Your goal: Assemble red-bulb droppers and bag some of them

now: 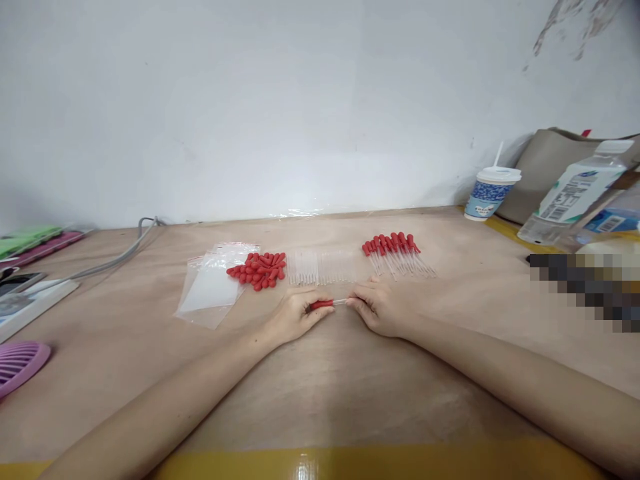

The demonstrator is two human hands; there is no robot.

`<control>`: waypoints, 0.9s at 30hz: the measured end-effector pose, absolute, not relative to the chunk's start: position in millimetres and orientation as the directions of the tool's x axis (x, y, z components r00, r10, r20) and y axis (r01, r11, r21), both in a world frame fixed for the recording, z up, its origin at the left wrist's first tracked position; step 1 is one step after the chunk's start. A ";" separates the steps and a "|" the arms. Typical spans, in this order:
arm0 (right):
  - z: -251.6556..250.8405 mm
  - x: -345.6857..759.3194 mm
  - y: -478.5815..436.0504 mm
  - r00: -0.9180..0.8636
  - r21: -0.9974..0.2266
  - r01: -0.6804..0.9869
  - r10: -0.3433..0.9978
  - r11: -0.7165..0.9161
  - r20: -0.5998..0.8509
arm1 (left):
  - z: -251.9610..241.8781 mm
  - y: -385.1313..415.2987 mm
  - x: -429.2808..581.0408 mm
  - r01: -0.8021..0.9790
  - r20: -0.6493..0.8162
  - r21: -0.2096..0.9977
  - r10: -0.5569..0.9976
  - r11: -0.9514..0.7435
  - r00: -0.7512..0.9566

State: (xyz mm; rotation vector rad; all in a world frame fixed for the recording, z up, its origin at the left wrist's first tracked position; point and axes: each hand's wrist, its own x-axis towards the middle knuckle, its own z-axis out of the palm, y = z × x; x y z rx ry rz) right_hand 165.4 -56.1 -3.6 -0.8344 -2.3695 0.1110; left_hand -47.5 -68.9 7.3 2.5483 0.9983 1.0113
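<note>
My left hand (295,315) pinches the red rubber bulb (321,304) of a dropper. My right hand (379,309) pinches the clear glass tube (340,302) joined to that bulb; both hands rest on the wooden table (330,380). Just beyond them lies a row of bare clear tubes (323,267). A heap of loose red bulbs (259,269) sits to its left. Several finished droppers with red tops (397,253) lie in a fan to its right.
Clear zip bags (213,287) lie left of the bulbs. A purple fan (17,363), a white power strip (30,300) and a grey cable (120,257) are far left. At right stand a lidded cup (490,193), a plastic bottle (575,193) and a grey bag (545,167).
</note>
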 end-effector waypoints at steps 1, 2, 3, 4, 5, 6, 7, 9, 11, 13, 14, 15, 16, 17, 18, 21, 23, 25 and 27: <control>-2.9 164.2 -56.4 -0.610 -0.284 0.541 0.602 0.792 0.515 | 6.9 -68.7 -47.7 0.510 0.523 0.430 0.666 -0.745 0.532; -2.3 162.9 -56.7 -0.608 -0.298 0.542 0.611 0.786 0.506 | 6.6 -68.6 -47.8 0.508 0.524 0.430 0.665 -0.746 0.533; -1.6 161.7 -56.9 -0.606 -0.310 0.543 0.620 0.781 0.498 | 6.4 -68.6 -47.9 0.507 0.524 0.429 0.663 -0.748 0.535; -1.1 160.5 -57.0 -0.607 -0.319 0.543 0.625 0.777 0.491 | 6.3 -68.6 -48.1 0.508 0.521 0.427 0.663 -0.748 0.537; -0.7 159.5 -57.0 -0.609 -0.325 0.543 0.629 0.774 0.483 | 6.2 -68.6 -48.2 0.512 0.517 0.424 0.664 -0.747 0.540; -0.4 158.7 -57.0 -0.609 -0.329 0.545 0.634 0.771 0.477 | 6.0 -68.6 -48.4 0.515 0.513 0.422 0.665 -0.746 0.543; 0.0 158.2 -56.9 -0.608 -0.331 0.550 0.640 0.767 0.470 | 5.9 -68.5 -48.5 0.517 0.507 0.423 0.667 -0.744 0.546; 1.0 157.7 -56.6 -0.612 -0.334 0.565 0.655 0.754 0.444 | 5.7 -67.9 -48.7 0.516 0.504 0.426 0.669 -0.743 0.547; 3.1 157.7 -56.5 -0.618 -0.329 0.589 0.674 0.738 0.405 | 6.0 -66.9 -48.4 0.516 0.506 0.429 0.670 -0.742 0.543; 6.4 157.9 -56.7 -0.629 -0.313 0.615 0.689 0.724 0.360 | 7.1 -65.6 -47.7 0.520 0.516 0.428 0.672 -0.739 0.531; 8.4 158.1 -57.0 -0.637 -0.300 0.624 0.692 0.722 0.341 | 7.7 -65.1 -47.4 0.522 0.518 0.428 0.674 -0.737 0.527; 10.6 158.5 -57.4 -0.646 -0.283 0.630 0.690 0.723 0.327 | 8.2 -64.6 -47.1 0.524 0.515 0.431 0.677 -0.734 0.526; 12.8 159.5 -57.7 -0.656 -0.263 0.632 0.684 0.729 0.319 | 8.5 -64.2 -46.9 0.525 0.511 0.436 0.682 -0.731 0.524; 15.2 161.0 -57.7 -0.666 -0.242 0.633 0.676 0.736 0.315 | 8.6 -64.0 -46.9 0.529 0.507 0.442 0.688 -0.725 0.520; 17.6 163.5 -57.3 -0.669 -0.226 0.638 0.675 0.736 0.312 | 8.4 -63.8 -47.0 0.537 0.506 0.447 0.697 -0.715 0.507; 25.8 177.2 -50.8 -0.626 -0.258 0.676 0.723 0.690 0.293 | 7.0 -64.0 -48.1 0.577 0.522 0.466 0.735 -0.670 0.432; 32.3 191.1 -41.3 -0.561 -0.331 0.710 0.783 0.622 0.269 | 6.7 -64.3 -48.7 0.594 0.529 0.475 0.750 -0.649 0.397; 39.0 206.5 -28.5 -0.449 -0.403 0.759 0.859 0.511 0.245 | 7.9 -64.8 -49.0 0.595 0.530 0.455 0.738 -0.663 0.417; 44.2 220.6 -14.0 -0.300 -0.495 0.803 0.943 0.332 0.146 | 10.1 -65.3 -49.2 0.571 0.524 0.416 0.699 -0.708 0.485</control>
